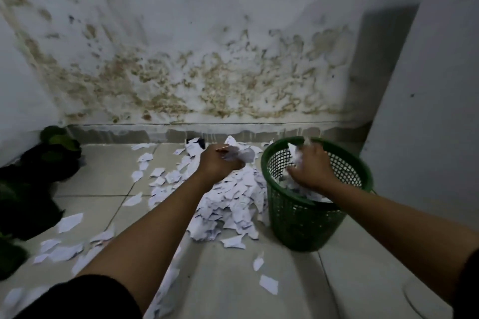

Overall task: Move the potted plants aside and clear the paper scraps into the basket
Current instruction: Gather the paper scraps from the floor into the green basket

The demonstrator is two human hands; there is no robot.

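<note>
Bottom of frame: both your forearms reach fwd over the tiled floor (233, 280), dark sleeve at lower left. Loose paper scraps (64, 251) lie scattered lower left & centre. Mid frame, a thick pile of scraps (233, 197) sits on the floor, touching the left side of the green mesh basket (303, 225), which stands upright right of centre w/ paper already inside. Your left hand (216, 163) is above the pile's far end, fingers curled round a bunch of scraps (239, 154). Your right hand (311, 166) is over the basket's mouth, fingers curled on crumpled paper (298, 155); blur makes the exact grip hard to read. Left edge of frame: the potted plants (51, 153), dark pots w/ green leaves, stand in a row along the side wall, well apart from the pile. Far: stained, peeling wall (207, 72) across the top; a small dark object (195, 142) at its base behind the scraps, can't tell what.
</note>
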